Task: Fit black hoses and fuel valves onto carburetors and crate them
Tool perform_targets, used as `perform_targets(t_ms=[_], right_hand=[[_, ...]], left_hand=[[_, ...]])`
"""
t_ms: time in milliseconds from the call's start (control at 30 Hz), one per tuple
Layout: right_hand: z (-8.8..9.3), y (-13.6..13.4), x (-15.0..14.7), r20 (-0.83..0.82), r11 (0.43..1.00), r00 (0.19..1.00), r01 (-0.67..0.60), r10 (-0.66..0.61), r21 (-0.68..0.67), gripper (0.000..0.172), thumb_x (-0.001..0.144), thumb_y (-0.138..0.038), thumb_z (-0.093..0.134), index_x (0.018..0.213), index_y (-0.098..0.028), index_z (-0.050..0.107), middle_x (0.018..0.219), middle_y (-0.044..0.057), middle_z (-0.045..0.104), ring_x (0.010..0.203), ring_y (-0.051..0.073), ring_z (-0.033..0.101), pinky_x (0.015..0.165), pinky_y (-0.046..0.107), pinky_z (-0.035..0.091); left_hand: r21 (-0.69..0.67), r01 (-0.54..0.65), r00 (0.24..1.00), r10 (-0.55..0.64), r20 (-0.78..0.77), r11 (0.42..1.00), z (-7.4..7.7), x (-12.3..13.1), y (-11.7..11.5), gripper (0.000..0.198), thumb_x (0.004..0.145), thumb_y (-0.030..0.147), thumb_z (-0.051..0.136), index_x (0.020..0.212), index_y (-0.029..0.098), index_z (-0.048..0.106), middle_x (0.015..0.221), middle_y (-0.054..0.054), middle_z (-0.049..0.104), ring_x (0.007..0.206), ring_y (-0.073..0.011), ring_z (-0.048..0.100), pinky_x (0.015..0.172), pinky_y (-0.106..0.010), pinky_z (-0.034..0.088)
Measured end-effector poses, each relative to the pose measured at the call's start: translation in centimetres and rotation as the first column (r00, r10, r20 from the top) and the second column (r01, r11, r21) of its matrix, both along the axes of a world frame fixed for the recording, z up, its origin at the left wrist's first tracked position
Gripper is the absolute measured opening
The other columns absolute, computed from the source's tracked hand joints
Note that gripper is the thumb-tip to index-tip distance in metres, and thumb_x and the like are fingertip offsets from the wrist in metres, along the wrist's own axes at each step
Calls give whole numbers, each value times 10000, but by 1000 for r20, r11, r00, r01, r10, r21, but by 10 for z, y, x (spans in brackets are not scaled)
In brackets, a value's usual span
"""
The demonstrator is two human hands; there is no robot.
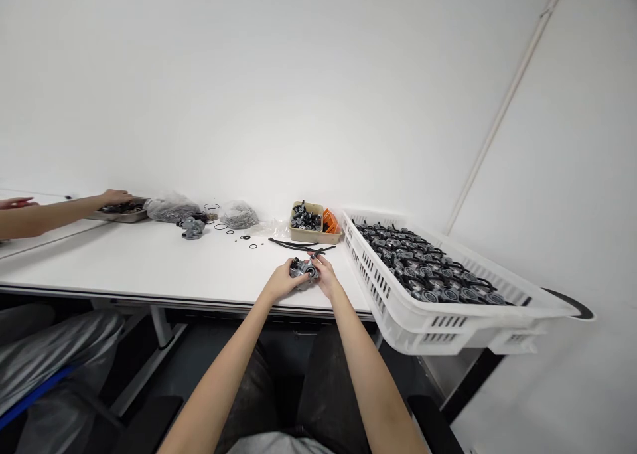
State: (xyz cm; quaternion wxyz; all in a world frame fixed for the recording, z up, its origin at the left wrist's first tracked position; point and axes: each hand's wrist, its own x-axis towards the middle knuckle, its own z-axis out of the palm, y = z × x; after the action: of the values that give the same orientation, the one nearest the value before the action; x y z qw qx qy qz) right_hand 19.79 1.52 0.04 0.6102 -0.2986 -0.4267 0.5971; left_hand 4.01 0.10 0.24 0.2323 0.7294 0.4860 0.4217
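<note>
Both hands are together over the table's front edge, closed around a grey metal carburetor [304, 268] with a round bore facing up. My left hand [284, 280] grips its left side. My right hand [324, 275] holds the right side, its fingers by a short black piece at the top; whether that piece is attached is unclear. Just beyond lie several thin black hoses [293, 244]. Small black O-rings [253, 246] are scattered to the left. A similar grey carburetor [192, 227] sits farther left on the white table [149, 258].
At right stands a white slatted crate [368, 268] filled with rows of carburetors [428, 268]. A beige bin [305, 235] of small black parts and an orange basket [330, 221] sit near the wall. Plastic bags [172, 207] lie farther left. A co-worker's arm [64, 215] reaches into a tray [134, 216].
</note>
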Motion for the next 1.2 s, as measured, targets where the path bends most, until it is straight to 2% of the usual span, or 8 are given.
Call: perform_targets(t_ms=[167,433,600,900,1200], right_hand=[[-2,2,1,1,1000,1000,-10,10,4,392,620,-352,774,979,-213,700,753,-9,688,702,151,611,663,262,449],[1,-2,0,-4,1000,1000,-8,8,1,331,606,-369,770,881,-197,708,718,-6,681,665,154,598,633,264,432],[2,-4,0,-3,1000,1000,-1,1,-18,263,609,-345,759,818,-195,703,704,-5,684,649,145,589,609,251,409],[3,-2,2,-30,998,999,-17,15,-56,208,652,-358,665,777,-194,699,776,19,713,742,182,623,626,260,406],[5,-2,3,-57,997,998,-37,34,-63,208,601,-297,616,760,-190,697,751,24,715,721,193,619,623,266,408]], left_hand=[[0,10,1000,-10,0,1000,1,0,-1,658,665,575,668,1147,137,575,1044,-136,690,930,-293,637,797,-367,480],[16,20,1000,-20,8,1000,2,1,-3,621,680,586,653,1103,135,596,955,-124,705,882,-281,646,780,-358,478],[20,31,999,-32,15,999,1,0,-3,665,696,590,640,1167,127,566,998,-130,697,900,-281,645,779,-358,482],[20,41,999,-41,20,999,-1,0,-1,672,705,582,635,1187,122,547,1071,-144,679,962,-294,636,811,-365,480],[26,52,998,-52,16,998,0,0,-2,627,719,580,618,1156,136,550,1068,-131,673,954,-288,633,827,-372,474]])
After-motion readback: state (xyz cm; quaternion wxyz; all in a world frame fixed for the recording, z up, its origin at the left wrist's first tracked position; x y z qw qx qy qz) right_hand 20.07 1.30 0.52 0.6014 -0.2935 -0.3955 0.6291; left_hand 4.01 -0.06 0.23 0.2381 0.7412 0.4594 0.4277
